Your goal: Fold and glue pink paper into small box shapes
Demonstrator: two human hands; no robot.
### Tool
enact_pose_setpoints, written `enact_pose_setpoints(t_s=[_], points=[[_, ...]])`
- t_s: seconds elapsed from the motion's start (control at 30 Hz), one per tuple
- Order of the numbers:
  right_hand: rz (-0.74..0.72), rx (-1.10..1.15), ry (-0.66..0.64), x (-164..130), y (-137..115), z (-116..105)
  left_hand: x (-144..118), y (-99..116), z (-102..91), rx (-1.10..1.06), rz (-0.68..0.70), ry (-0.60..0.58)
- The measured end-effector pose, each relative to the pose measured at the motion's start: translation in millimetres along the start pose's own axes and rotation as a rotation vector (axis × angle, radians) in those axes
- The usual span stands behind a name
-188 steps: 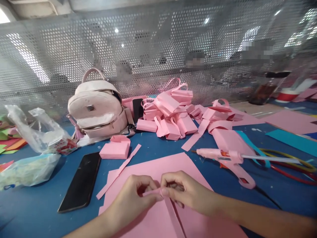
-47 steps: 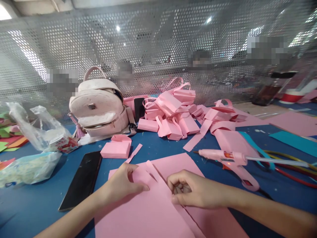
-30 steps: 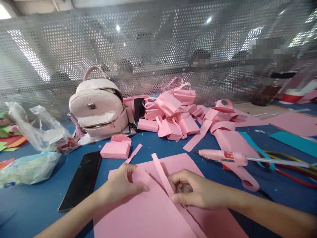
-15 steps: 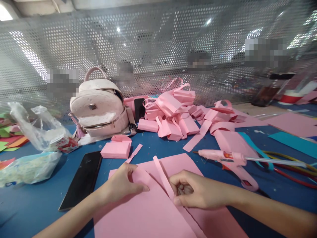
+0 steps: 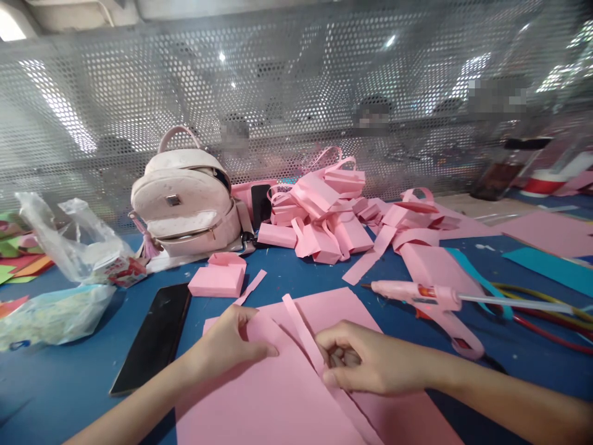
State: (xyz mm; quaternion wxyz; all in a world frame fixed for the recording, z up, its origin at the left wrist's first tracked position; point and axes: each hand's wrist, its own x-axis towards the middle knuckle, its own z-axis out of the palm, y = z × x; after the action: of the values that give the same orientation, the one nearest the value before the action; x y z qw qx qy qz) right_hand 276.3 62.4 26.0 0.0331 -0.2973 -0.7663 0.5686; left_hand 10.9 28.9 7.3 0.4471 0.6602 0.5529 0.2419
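Note:
A pink paper sheet [image 5: 273,395] lies on the blue table in front of me. My left hand [image 5: 229,343] presses flat on its upper left corner, fingers on the paper. My right hand [image 5: 359,361] is curled and pinches a narrow pink strip [image 5: 301,324] that stands up at a slant from the sheet's right edge. Another pink sheet [image 5: 338,306] lies under and beyond both hands.
A black phone [image 5: 152,337] lies left of my left hand. A pink glue gun [image 5: 417,293] rests to the right, with coloured cords behind it. Behind are a small pink box [image 5: 215,281], a pale backpack [image 5: 185,198], a heap of pink paper bags [image 5: 324,216] and plastic bags [image 5: 65,272].
Since 1.6 s ago my right hand has lifted the strip off the sheet's edge so that it stands up. My left hand has stayed pressed on the sheet.

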Motion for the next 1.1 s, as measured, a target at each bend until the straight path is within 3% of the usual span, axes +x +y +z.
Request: enact_pose_setpoints(t_s=[0.07, 0.17, 0.27, 0.33, 0.4, 0.5, 0.9, 1.1], points=[[-0.015, -0.017, 0.028, 1, 1, 3, -3, 3, 2.2, 0.136, 0.088, 0.147], [0.006, -0.073, 0.088, 2, 4, 8, -13, 10, 13.8, 0.471, 0.469, 0.423], [-0.013, -0.302, 0.208, 1, 7, 13, -24, 16, 33.3, 0.763, 0.922, 0.341], [-0.084, -0.520, 0.318, 1, 8, 16, -29, 16, 45.0, 0.898, 1.049, 0.279], [-0.170, -0.665, 0.380, 1, 8, 18, -29, 13, 52.2, 0.938, 0.993, 0.218], [-0.231, -0.700, 0.384, 3, 8, 19, -27, 9, 54.7, 0.971, 0.892, 0.190], [-0.258, -0.659, 0.420, 10, 19, 24, -21, 7, 53.1, 0.971, 0.908, 0.231], [-0.275, -0.664, 0.383, 7, 11, 16, -21, 6, 52.2, 0.972, 0.909, 0.223]])
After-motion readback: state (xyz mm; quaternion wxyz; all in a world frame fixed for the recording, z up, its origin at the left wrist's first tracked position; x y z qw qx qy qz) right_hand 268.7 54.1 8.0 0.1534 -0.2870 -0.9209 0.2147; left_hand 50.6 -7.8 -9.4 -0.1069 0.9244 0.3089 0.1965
